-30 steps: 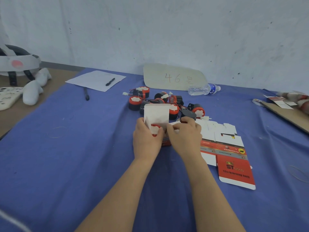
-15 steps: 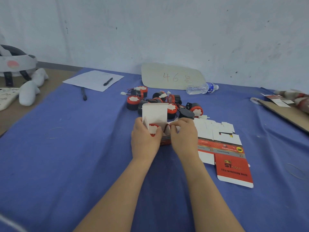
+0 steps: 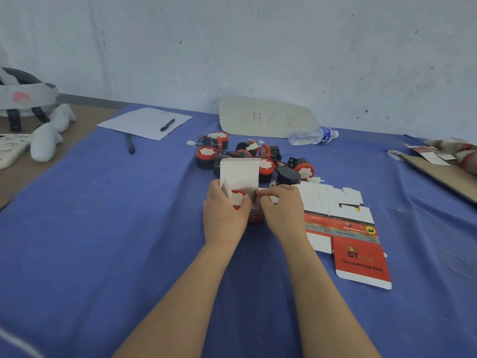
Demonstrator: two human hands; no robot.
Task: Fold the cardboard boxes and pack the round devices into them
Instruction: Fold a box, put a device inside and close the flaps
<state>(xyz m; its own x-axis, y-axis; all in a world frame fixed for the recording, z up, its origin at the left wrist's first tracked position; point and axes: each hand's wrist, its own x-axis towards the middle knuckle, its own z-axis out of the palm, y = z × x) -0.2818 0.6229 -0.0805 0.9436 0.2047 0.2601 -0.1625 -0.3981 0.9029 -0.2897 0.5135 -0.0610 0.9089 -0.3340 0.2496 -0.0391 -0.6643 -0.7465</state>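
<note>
A small cardboard box (image 3: pixel 239 174) stands on the blue cloth at the centre, its white lid flap upright. A round red-and-white device (image 3: pixel 238 197) sits inside its mouth. My left hand (image 3: pixel 224 215) grips the box's left side and side flap. My right hand (image 3: pixel 282 210) holds the right side, fingertips pinching the right flap. Behind the box lies a pile of several round black-and-red devices (image 3: pixel 258 156) with red wires. Flat unfolded red-and-white boxes (image 3: pixel 343 233) lie to the right.
A water bottle (image 3: pixel 311 135) and a card marked 46 (image 3: pixel 265 117) lie at the back. A paper sheet with a pen (image 3: pixel 144 122) and another pen (image 3: pixel 130 144) are back left. Brown cardboard with scraps (image 3: pixel 444 169) lies far right. White headgear (image 3: pixel 23 99) sits left.
My hands have stayed on the box. My right fingertips have shifted slightly toward the right flap at the box's mouth. The view has drifted a little.
</note>
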